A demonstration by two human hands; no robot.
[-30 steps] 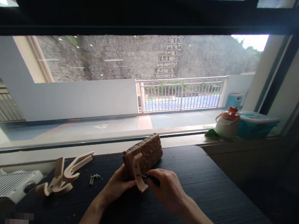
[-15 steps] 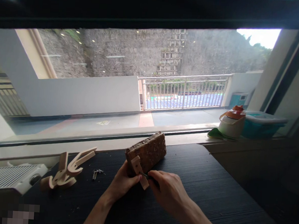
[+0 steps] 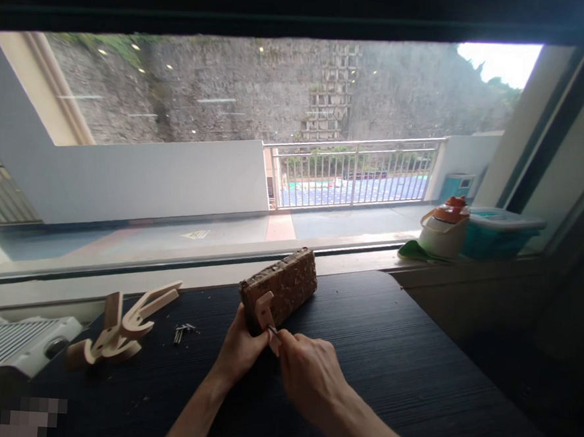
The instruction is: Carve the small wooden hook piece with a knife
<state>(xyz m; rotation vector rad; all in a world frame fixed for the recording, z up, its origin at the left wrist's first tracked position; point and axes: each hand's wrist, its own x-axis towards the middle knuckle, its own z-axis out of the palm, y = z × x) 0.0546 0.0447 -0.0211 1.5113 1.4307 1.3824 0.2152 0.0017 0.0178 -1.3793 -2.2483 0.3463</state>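
Against the left hand's fingers (image 3: 252, 338) stands a mottled brown chipboard block (image 3: 282, 285) speckled with pale flakes. A pale beige wooden hook piece (image 3: 265, 309) sits at the fingertips. Beneath them lies a black table (image 3: 411, 371) with fine grain lines. Left of the fingers, light tan wooden hooks (image 3: 127, 327).

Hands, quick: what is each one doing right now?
Left hand: closed on the pale wooden hook against the brown block.
Right hand: closed on a thin dark tool at the hook.
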